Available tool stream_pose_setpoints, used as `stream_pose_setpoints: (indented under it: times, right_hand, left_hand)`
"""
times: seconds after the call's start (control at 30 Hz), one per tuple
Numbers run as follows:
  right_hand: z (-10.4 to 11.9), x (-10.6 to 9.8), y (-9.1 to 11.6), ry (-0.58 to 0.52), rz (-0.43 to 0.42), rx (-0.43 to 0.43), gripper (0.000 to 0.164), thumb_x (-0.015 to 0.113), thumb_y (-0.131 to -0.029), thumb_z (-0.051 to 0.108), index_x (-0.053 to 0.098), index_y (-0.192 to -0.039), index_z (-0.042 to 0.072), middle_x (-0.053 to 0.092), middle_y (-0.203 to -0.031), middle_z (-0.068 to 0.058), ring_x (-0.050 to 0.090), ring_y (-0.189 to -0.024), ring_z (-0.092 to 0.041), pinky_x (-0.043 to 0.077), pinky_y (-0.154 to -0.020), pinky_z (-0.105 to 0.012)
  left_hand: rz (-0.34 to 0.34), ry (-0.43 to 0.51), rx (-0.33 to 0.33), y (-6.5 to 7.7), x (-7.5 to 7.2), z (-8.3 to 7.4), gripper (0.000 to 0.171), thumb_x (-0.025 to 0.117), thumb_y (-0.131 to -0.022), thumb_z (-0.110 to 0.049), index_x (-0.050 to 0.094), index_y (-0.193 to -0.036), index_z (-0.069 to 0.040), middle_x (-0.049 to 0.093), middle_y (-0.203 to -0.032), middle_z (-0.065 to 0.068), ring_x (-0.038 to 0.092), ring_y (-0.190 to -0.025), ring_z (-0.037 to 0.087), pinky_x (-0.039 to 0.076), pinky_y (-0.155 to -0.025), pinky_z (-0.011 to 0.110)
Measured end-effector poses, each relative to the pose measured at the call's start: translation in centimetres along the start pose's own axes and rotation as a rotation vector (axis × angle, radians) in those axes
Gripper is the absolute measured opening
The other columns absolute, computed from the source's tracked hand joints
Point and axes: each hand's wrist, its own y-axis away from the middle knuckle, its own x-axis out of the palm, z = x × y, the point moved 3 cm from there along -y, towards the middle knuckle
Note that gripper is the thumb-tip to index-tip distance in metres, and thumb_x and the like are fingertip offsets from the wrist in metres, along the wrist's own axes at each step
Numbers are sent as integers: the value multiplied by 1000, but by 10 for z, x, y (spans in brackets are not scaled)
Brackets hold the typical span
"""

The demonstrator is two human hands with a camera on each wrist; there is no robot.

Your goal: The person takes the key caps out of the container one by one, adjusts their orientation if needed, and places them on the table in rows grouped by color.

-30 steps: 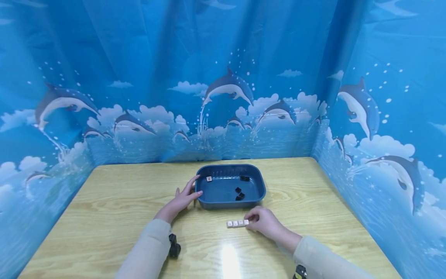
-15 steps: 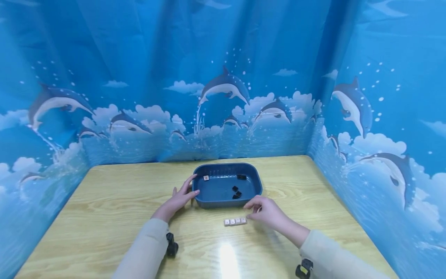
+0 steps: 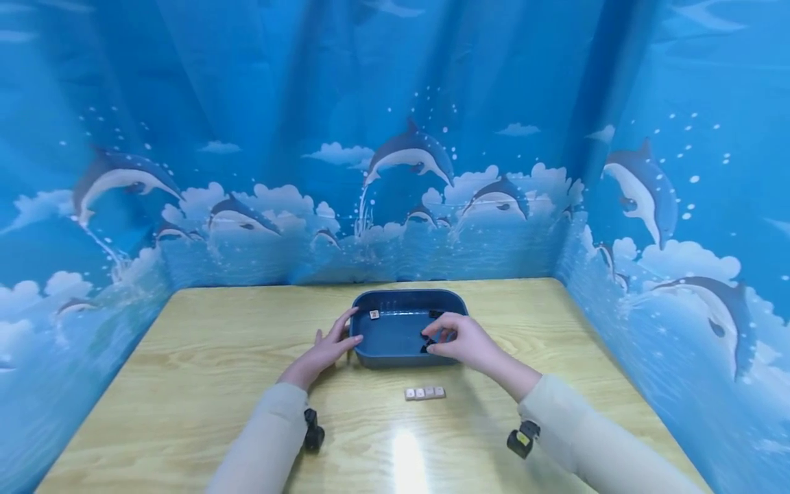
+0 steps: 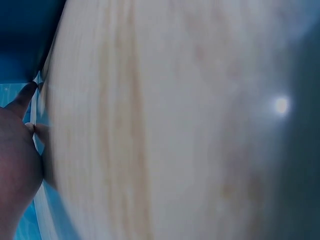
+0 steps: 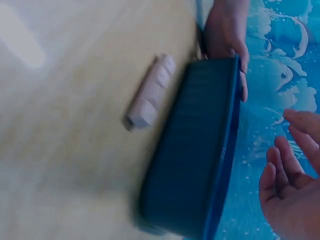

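1. Left of centre in the head view, the left hand (image 3: 326, 350) rests spread fingers against the end of a blue tray (image 3: 395, 361), thumb at the rim; it seems laid there to steady the tray rather than clenched.
2. Near the tray's upper left corner, inside, one small white block (image 3: 374, 314) lies well apart from the dark ones.
3. Just below the tray, at lower centre, four pale blocks (image 3: 424, 393) stand side by side on the wooden table (image 3: 234, 336); so straight a row looks deliberate.
4. Within the tray's right half, loose black pieces (image 3: 424, 348) lie near its front wall, and a second black cluster (image 3: 435, 314) by the back.
5. Right of centre, the right hand (image 3: 465, 341) hangs over the tray, thumb and forefinger bent but apart, apparently grasping nothing; whether a fingertip touches a piece, I cannot tell.
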Motion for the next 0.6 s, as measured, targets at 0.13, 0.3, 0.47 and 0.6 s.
stream_pose_setpoints:
  times: [0.13,0.3,0.47,0.6]
  right_hand:
    - [7,-6,-15,-7,71,-59,24,75,-86,8,72,-109,14,63,-103,0,59,-87,-23,54,-69,-35]
    - [12,-8,-35,21,172,-123,27,75,-87,14,71,-113,16,65,-108,0,59,-91,-21,55,-73,-34]
    - [18,-6,-56,83,246,-149,30,76,-86,19,70,-116,20,64,-113,3,59,-95,-22,54,-76,-33]
    - [22,-2,-71,141,310,-159,33,75,-87,18,69,-119,18,63,-118,1,59,-97,-18,54,-79,-31]
  left_hand:
    - [-7,7,8,-2,1,1,68,54,-100,-36,15,-157,-33,35,-151,21,25,-143,37,-26,-108,53]
    - [1,19,-2,-2,2,0,69,55,-100,-37,16,-157,-33,35,-152,21,22,-144,38,-26,-108,53]
    - [4,26,-18,-1,1,0,68,54,-100,-37,16,-156,-34,34,-152,20,21,-144,37,-27,-108,52]
    - [-5,22,-23,0,1,0,68,54,-100,-38,16,-156,-34,35,-152,20,22,-144,37,-27,-108,51]
